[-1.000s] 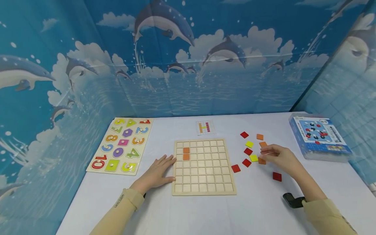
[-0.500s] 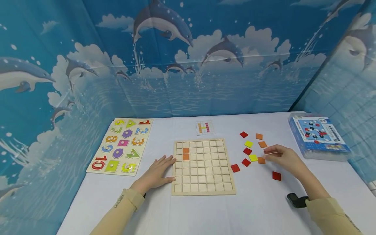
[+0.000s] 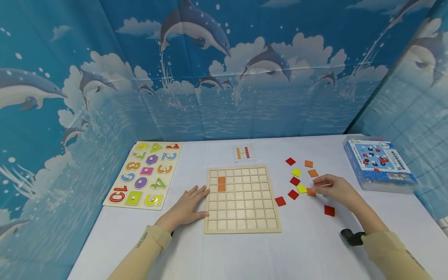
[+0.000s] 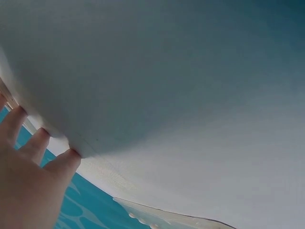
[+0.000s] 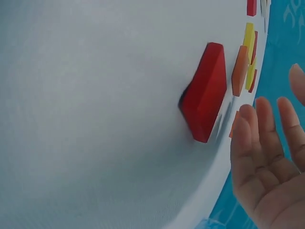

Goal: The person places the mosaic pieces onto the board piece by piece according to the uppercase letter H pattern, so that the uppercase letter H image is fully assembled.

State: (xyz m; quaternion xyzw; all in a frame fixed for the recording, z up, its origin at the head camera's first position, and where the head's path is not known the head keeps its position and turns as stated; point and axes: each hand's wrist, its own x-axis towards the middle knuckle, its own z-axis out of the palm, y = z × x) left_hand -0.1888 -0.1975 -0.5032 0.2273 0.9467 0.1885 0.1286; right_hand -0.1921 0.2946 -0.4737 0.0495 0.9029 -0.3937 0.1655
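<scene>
My left hand [image 3: 187,205] lies with fingers spread at the left edge of the wooden grid board [image 3: 242,230], its fingertips right at the frame. Two orange square tiles [image 3: 221,184] fill cells one above the other in the board's upper left. To the right, my right hand [image 3: 334,189] hovers just beside a loose orange tile [image 3: 311,192]. The right wrist view shows that hand's fingers [image 5: 267,124] loosely bent, thumb apart, nothing between them. Closest to that camera is a red tile [image 5: 208,95]; an orange tile [image 5: 234,125] is partly behind the fingertips.
Loose red tiles [image 3: 293,194], yellow tiles [image 3: 301,189] and more orange tiles [image 3: 308,163] lie right of the board. A small pattern card [image 3: 245,153] sits behind it. A number puzzle [image 3: 140,171] is at left, a boxed set [image 3: 379,163] at far right.
My right hand has drawn slightly right, uncovering more of the nearby orange tiles, then stayed almost in place. The left hand stays at the board's edge.
</scene>
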